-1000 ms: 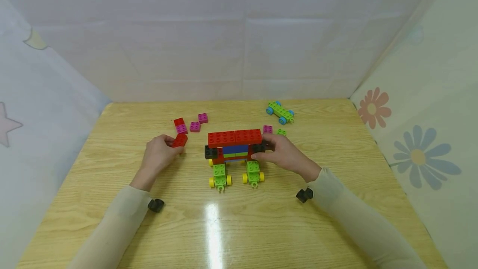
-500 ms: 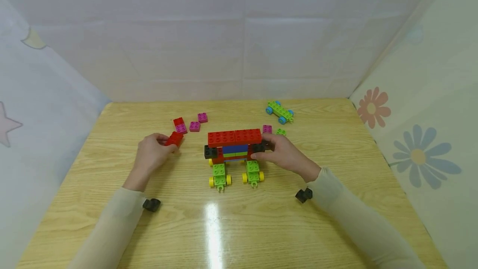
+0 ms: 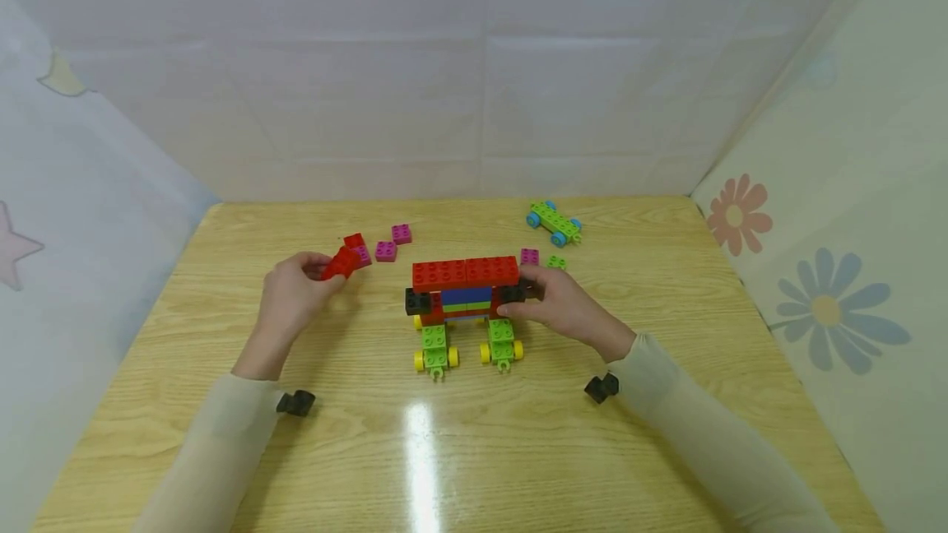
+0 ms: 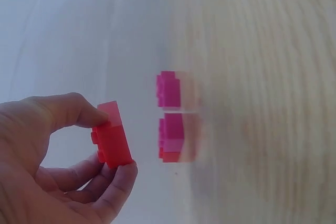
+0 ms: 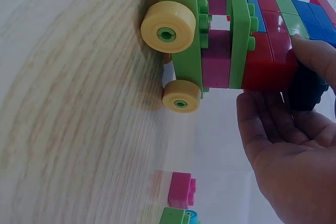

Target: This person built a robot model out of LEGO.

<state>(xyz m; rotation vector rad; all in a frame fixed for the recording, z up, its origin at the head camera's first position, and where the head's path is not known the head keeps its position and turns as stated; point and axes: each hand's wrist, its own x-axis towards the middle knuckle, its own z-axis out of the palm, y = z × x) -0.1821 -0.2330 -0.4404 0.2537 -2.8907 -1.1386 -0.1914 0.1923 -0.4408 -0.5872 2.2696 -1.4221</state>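
Between thumb and fingers, my left hand (image 3: 292, 294) pinches a red toy brick (image 3: 341, 263) above the left part of the table. In the left wrist view, the brick (image 4: 113, 142) is apart from the pink bricks (image 4: 170, 132) beyond it. My right hand (image 3: 566, 307) grips the right side of a built brick model (image 3: 465, 272), around a black brick (image 5: 304, 87) there. The model has a long red top, blue and green layers, black bricks at both sides and two green wheeled bases (image 3: 434, 340) with yellow wheels. Its far side is hidden.
Pink bricks (image 3: 386, 251) and a red one (image 3: 354, 239) lie left of the model at the back. Behind my right hand are a pink brick (image 3: 529, 257) and a small green brick (image 3: 556, 262). A green wheeled base (image 3: 555, 222) with blue wheels stands at the back right.
My left hand has moved left and slightly away from me, carrying the red brick, which has tilted. The right hand and the model have stayed in place.
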